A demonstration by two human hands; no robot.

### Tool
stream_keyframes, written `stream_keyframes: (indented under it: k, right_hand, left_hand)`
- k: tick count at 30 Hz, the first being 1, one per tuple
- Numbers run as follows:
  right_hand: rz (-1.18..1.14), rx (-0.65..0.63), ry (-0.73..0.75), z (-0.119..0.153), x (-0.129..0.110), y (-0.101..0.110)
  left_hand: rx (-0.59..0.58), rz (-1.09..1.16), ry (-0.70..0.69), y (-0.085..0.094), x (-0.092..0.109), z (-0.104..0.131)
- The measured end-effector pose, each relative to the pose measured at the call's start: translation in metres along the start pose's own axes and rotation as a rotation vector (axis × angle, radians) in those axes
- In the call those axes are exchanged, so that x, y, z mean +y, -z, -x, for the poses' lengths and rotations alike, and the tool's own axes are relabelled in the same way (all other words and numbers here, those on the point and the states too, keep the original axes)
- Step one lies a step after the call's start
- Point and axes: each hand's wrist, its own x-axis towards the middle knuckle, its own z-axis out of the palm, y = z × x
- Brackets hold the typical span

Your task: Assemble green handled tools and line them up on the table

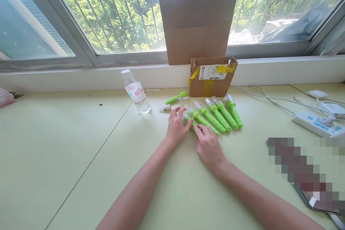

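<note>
Both hands are at the left end of a row of green plastic sticks with clear caps; their exact kind I cannot make out. My left hand (176, 127) grips the leftmost green stick (186, 117) near its clear end, thumb and fingers around it. At the lower end of that stick, my right hand (210, 147) closes its thumb and fingers, hiding part of it. Several more green sticks (220, 115) lie side by side, slanting, on the table. Behind my left hand are a separate green piece (175, 98), a clear cap (184, 99) and a small white cylinder (165, 108).
A water bottle (137, 93) stands left of the sticks. Behind them is an open cardboard box (210, 86) by the window ledge. To the right lie a power strip (315, 124) with cables and a phone (304, 196). The pale table (81, 151) has seams.
</note>
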Motion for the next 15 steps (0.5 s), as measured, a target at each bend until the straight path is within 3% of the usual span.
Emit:
stream_keyframes:
  k: [7, 15]
  right_hand:
    - [0.073, 0.065, -0.024, -0.0003, -0.0030, 0.0029]
    - [0.027, 0.132, 0.055, -0.0006, -0.0064, 0.0062]
  left_hand:
    - [-0.033, -0.042, -0.005, -0.0014, -0.0016, 0.0007]
    - [-0.030, -0.047, -0.024, 0.0000, -0.0009, 0.0003]
